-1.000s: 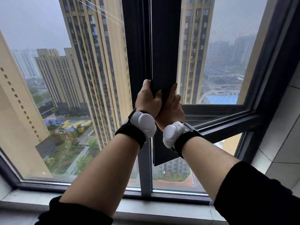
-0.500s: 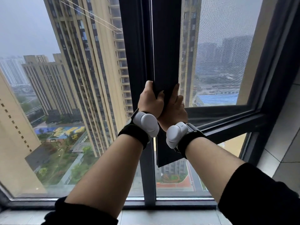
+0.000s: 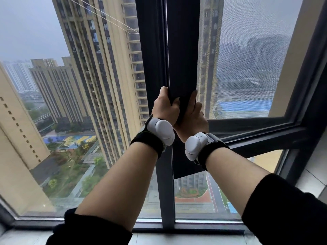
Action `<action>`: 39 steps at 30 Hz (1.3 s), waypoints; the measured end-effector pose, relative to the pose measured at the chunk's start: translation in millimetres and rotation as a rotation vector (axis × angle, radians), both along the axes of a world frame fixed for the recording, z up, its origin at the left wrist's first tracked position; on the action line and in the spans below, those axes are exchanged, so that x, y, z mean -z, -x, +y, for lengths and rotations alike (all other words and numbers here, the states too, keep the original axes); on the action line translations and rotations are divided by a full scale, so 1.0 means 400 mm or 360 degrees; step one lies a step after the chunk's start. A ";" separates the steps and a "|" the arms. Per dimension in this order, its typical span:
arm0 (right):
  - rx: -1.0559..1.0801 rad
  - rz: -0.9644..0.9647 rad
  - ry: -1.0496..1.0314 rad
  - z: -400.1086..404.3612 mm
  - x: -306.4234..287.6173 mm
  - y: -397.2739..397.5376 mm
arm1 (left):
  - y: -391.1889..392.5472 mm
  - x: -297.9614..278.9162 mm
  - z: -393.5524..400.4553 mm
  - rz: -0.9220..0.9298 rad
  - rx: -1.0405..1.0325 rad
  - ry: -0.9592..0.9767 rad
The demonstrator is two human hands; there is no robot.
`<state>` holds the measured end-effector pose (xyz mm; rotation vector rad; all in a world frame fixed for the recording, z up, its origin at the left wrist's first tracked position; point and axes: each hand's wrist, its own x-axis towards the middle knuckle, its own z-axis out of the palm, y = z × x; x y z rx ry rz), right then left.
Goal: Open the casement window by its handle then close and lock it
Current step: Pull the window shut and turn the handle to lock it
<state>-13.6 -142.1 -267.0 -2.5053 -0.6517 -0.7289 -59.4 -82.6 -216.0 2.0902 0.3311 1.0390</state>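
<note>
The casement window's dark sash [image 3: 182, 50] hangs ajar, its lower corner standing free of the frame. My left hand [image 3: 165, 106] wraps the sash's left edge, right beside the fixed mullion [image 3: 152, 50]. Pressed against it from the right, my right hand [image 3: 192, 119] holds the same upright, thumb up along its face. The handle is hidden under my hands. Both wrists wear white trackers on black bands.
A mesh screen [image 3: 247, 59] fills the right pane. The dark outer frame [image 3: 265, 137] runs along the right, with a tiled wall [image 3: 318, 165] beyond it. The fixed left pane [image 3: 70, 103] looks onto tall buildings. The sill [image 3: 150, 236] lies below my forearms.
Both hands keep the same grip on the sash. My view has moved in and up, so less of the sill shows. The sash's gap looks about the same.
</note>
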 end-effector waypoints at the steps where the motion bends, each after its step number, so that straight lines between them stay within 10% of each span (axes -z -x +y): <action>1: -0.0017 -0.0005 0.0064 0.002 0.001 -0.013 | -0.008 0.001 0.008 0.0002 -0.0013 -0.0016; 39: -0.0400 -0.0180 0.0249 0.084 0.007 -0.277 | -0.213 0.005 0.185 0.0042 -0.0462 -0.0127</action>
